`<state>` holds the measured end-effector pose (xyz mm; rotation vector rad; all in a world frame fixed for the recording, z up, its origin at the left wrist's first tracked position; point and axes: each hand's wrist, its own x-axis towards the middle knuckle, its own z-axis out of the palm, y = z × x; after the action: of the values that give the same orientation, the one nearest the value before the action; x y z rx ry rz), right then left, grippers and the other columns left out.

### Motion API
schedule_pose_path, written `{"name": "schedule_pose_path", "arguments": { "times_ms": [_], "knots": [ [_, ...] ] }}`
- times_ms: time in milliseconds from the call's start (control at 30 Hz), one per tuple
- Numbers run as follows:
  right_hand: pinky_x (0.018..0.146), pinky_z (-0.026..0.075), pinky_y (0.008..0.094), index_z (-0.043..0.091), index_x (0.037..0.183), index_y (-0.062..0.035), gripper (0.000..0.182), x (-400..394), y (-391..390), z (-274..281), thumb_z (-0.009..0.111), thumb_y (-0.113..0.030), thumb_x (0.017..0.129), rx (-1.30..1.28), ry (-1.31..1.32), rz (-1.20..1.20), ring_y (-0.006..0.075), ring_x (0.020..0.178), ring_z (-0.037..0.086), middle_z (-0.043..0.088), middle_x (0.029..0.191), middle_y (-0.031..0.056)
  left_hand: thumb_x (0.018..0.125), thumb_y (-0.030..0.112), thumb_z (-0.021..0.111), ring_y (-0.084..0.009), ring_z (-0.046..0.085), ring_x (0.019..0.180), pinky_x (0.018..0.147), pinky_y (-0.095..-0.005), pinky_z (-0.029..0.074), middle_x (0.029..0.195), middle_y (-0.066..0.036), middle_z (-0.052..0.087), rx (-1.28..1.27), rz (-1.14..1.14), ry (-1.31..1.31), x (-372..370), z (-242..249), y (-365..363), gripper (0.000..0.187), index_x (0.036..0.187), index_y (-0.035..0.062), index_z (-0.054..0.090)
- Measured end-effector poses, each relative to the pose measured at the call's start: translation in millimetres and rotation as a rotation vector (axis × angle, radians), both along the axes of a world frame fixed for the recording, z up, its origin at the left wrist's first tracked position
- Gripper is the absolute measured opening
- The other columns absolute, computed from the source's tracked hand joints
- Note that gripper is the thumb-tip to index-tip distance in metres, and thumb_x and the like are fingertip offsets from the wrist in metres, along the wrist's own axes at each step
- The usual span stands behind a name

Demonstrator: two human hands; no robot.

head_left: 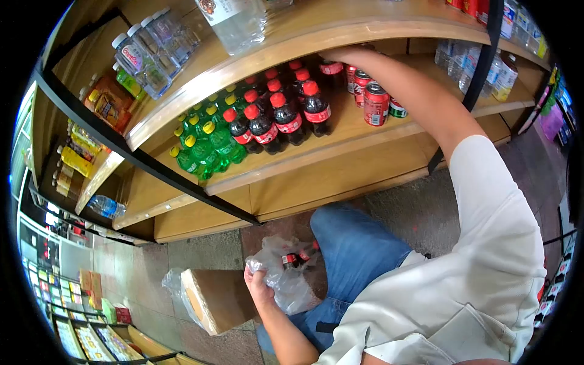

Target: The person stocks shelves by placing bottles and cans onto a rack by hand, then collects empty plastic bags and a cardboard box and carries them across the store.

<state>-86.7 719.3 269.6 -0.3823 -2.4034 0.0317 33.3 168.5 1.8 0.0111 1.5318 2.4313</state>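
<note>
My left hand is closed on the edge of a clear plastic bag beside my knee. Inside the bag lie dark cola bottles with red labels. My right arm reaches deep under the upper shelf, and my right hand is closed round the top of a cola bottle at the back; its fingers are partly hidden by the shelf edge. In front of it stand rows of cola bottles. Red cans are lined up to the right of that bottle, under my forearm.
Green soda bottles fill the shelf's left part. Clear bottles stand on the upper shelf and at the right. A black upright post crosses the shelf front. An open cardboard box stands on the tiled floor left of the bag.
</note>
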Motion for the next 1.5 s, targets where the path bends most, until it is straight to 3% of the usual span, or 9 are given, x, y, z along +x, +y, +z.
{"name": "schedule_pose_path", "arguments": {
  "times_ms": [533,700,767,833,900,1000,1200,1333,1500],
  "knots": [
    [0.087,0.051,0.0434,0.066,0.106,0.003,0.031,-33,33,-28,0.049,-0.02,0.094,0.041,-0.301,0.003,0.0355,0.091,0.066,0.066,0.097,0.026,0.078,0.007,0.064,-0.0178,0.063,0.101,0.087,-0.0338,0.052,0.114,-0.008,0.065,-0.178,0.132,-0.056,-6,-27,-48,0.051,0.128,0.0002,0.056],
    [0.081,0.053,0.044,0.067,0.1,0.0045,0.03,104,-71,9,0.044,-0.013,0.092,0.227,-0.153,0.275,0.0368,0.082,0.066,0.068,0.091,0.0252,0.066,0.007,0.061,-0.0097,0.059,0.081,0.074,-0.022,0.045,0.092,0.0,0.063,-0.061,-0.145,-0.019,7,16,-53,0.045,0.111,-0.0017,0.062],
    [0.099,0.045,0.04,0.064,0.116,-0.0053,0.028,203,-144,-31,0.049,-0.015,0.094,-0.223,-0.195,0.472,0.0318,0.112,0.061,0.067,0.115,0.0141,0.063,0.008,0.064,-0.0044,0.049,0.071,0.064,-0.0196,0.036,0.078,0.006,0.055,-0.063,-0.234,-0.021,33,16,-62,0.037,0.1,0.0024,0.063],
    [0.093,0.047,0.0351,0.064,0.094,0.0016,0.022,172,-219,-78,0.043,-0.005,0.09,-0.328,-0.242,0.825,0.0234,0.104,0.062,0.065,0.106,0.0134,0.064,0.009,0.065,-0.005,0.049,0.071,0.065,-0.0202,0.037,0.08,0.006,0.055,-0.076,-0.226,-0.051,-5,11,-68,0.038,0.101,0.0027,0.062],
    [0.092,0.05,0.0416,0.065,0.093,0.0006,0.016,170,-286,-124,0.053,0.0,0.082,-0.602,-0.366,0.948,0.0308,0.102,0.065,0.069,0.103,0.0162,0.064,0.01,0.066,-0.0057,0.05,0.07,0.065,-0.0207,0.037,0.081,0.006,0.055,-0.081,-0.262,-0.029,-6,11,-64,0.038,0.101,0.003,0.062],
    [0.107,0.041,0.0438,0.062,0.113,-0.0004,0.025,124,-315,-195,0.06,-0.01,0.09,-0.201,-0.156,0.864,0.0393,0.128,0.049,0.054,0.135,0.0208,0.066,0.011,0.069,-0.0082,0.053,0.074,0.067,-0.0239,0.042,0.087,0.004,0.058,-0.073,0.015,-0.032,-6,10,-43,0.041,0.105,0.003,0.061],
    [0.103,0.043,0.0423,0.062,0.118,-0.0026,0.031,108,-236,-228,0.062,-0.021,0.093,-0.079,-0.443,1.019,0.0359,0.126,0.051,0.058,0.13,0.016,0.071,0.001,0.062,-0.0062,0.056,0.081,0.074,-0.0215,0.044,0.091,0.003,0.062,-0.085,-0.162,-0.099,-1,-5,-45,0.035,0.106,0.0025,0.064],
    [0.102,0.042,0.0458,0.062,0.12,-0.0059,0.032,133,-205,-304,0.058,-0.028,0.097,-0.651,-0.411,0.565,0.0353,0.124,0.052,0.058,0.13,0.0153,0.073,0.0,0.058,-0.0089,0.059,0.082,0.076,-0.0236,0.046,0.092,0.001,0.064,-0.061,-0.118,-0.076,-5,-10,-46,0.035,0.108,0.0008,0.063],
    [0.1,0.042,0.0528,0.043,0.143,-0.0117,0.068,139,-128,-448,0.06,-0.051,0.091,-0.308,-0.388,-0.223,0.0468,0.13,0.04,0.033,0.147,0.0233,0.075,0.001,0.057,-0.0127,0.062,0.088,0.081,-0.0261,0.049,0.101,-0.004,0.065,0.026,-0.087,-0.109,-9,-18,-53,0.04,0.115,-0.0025,0.059]
  ]
}}
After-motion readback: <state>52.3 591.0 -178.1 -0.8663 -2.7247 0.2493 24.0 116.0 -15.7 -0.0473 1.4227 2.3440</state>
